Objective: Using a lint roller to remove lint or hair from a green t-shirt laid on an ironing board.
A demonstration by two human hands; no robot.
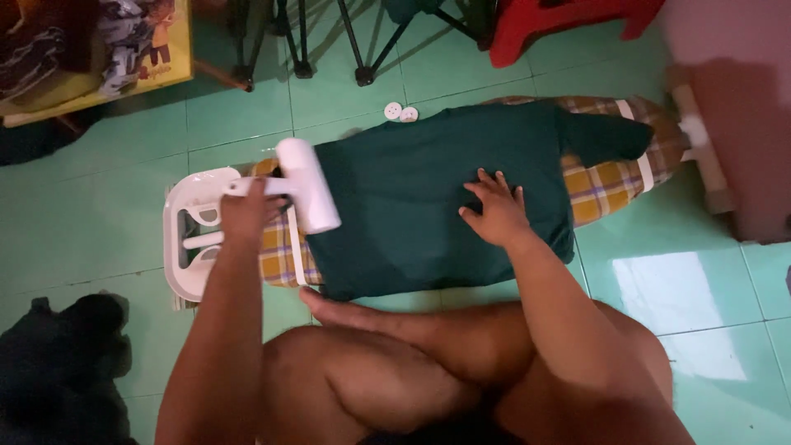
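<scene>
Left hand point(244, 210) clenched around the handle of a white handheld steamer point(306, 185), whose head lies just right of the hand on a dark green garment point(412, 206). Right hand point(494, 213) released, fingers spread, palm flat on the garment. Beneath it, a plaid ironing board point(606, 189); left of the left hand, its white rest point(185, 231).

Left hand point(245, 213): closed round handle of white handheld steamer point(306, 183), left of centre, head at garment's left edge.
Right hand point(494, 210): flat, fingers spread, pressing on dark green garment point(412, 206), mid-frame.
Board: plaid ironing board point(606, 185) on floor under garment; white rack point(188, 235) at its left end.
Floor: green tiles point(99, 214); red stool point(560, 21) top right.
Legs: crossed, bottom centre.
</scene>
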